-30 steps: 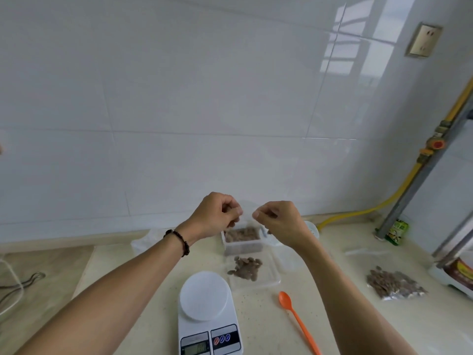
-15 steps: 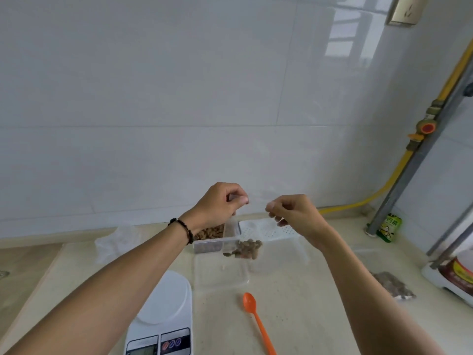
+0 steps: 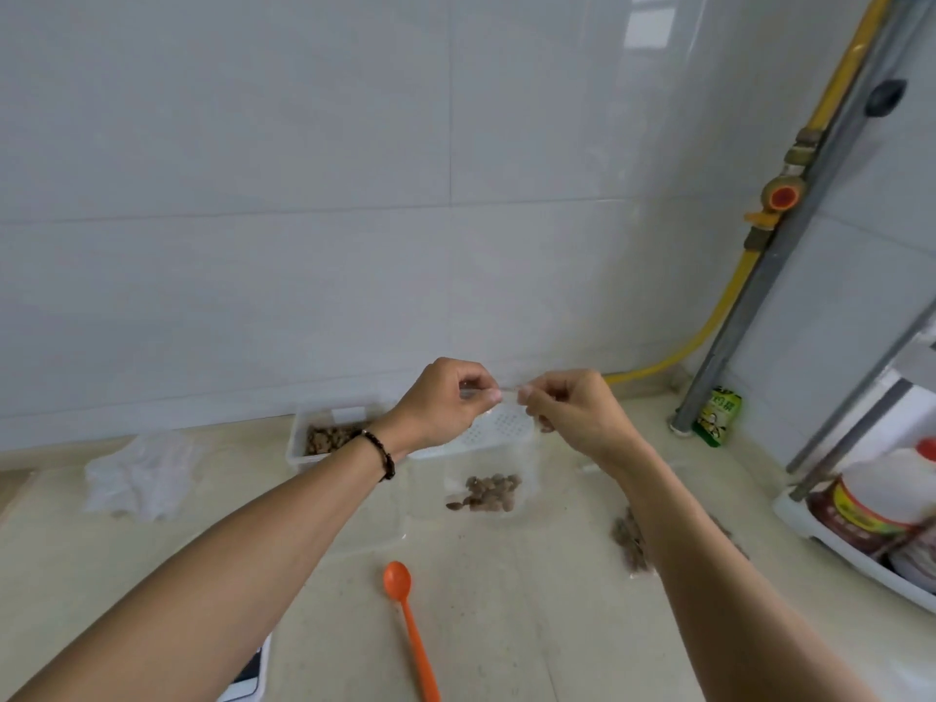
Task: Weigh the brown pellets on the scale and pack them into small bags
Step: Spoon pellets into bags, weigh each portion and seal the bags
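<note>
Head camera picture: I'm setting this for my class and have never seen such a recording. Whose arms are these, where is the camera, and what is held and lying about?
No machine here: a person wears a camera on the head, looking down at their own arms. The left hand and right hand pinch the top edge of a small clear bag with brown pellets at its bottom. On the counter lie an orange spoon, a tub of pellets and, at the lower edge, a corner of the scale.

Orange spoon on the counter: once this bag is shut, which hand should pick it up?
Probably the left hand. The orange spoon lies nearer the left forearm, bowl pointing away. The right hand sits further right. Both now pinch the clear bag top.
</note>
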A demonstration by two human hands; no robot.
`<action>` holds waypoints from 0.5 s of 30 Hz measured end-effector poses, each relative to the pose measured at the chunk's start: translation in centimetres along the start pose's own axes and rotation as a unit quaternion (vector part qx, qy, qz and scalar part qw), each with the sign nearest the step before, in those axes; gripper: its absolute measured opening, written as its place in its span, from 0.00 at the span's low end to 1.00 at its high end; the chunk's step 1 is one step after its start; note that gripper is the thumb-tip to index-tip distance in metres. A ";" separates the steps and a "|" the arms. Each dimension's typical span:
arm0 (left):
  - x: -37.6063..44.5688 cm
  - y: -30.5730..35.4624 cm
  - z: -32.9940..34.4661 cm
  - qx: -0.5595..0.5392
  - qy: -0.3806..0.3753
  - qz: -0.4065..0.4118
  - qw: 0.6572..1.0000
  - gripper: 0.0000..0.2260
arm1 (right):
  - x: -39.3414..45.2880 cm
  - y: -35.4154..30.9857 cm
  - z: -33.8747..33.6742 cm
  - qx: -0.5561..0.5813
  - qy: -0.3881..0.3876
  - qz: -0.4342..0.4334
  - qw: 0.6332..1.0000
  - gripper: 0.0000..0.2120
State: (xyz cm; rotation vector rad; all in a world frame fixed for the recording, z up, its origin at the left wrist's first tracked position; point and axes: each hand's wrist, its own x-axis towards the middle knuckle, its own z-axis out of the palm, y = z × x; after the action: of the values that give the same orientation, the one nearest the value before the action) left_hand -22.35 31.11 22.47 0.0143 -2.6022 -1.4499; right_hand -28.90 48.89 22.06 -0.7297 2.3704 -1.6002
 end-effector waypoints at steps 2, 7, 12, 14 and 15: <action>0.6 0.1 1.9 -0.023 -0.014 -0.014 1.000 0.08 | 0.0 1.4 -1.0 -0.052 0.023 -0.011 0.998 0.14; 2.5 0.6 5.0 -0.046 -0.065 -0.014 0.997 0.07 | -0.9 4.3 -3.5 -0.066 0.037 0.010 0.997 0.14; 4.1 1.8 8.3 -0.053 -0.055 0.001 0.997 0.11 | -2.6 6.8 -6.4 0.063 0.016 0.081 0.995 0.11; 4.8 2.0 9.3 -0.092 -0.032 -0.018 0.995 0.11 | -3.6 8.4 -7.6 0.075 -0.022 0.114 0.990 0.11; 5.1 2.0 9.7 -0.112 -0.025 -0.030 0.993 0.10 | -4.1 9.2 -8.2 0.078 -0.030 0.127 0.988 0.09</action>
State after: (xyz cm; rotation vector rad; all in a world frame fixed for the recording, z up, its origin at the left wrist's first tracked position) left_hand -28.69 39.93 19.90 0.0289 -2.4817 -1.7760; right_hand -31.44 60.32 16.45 -0.4209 2.1648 -1.6054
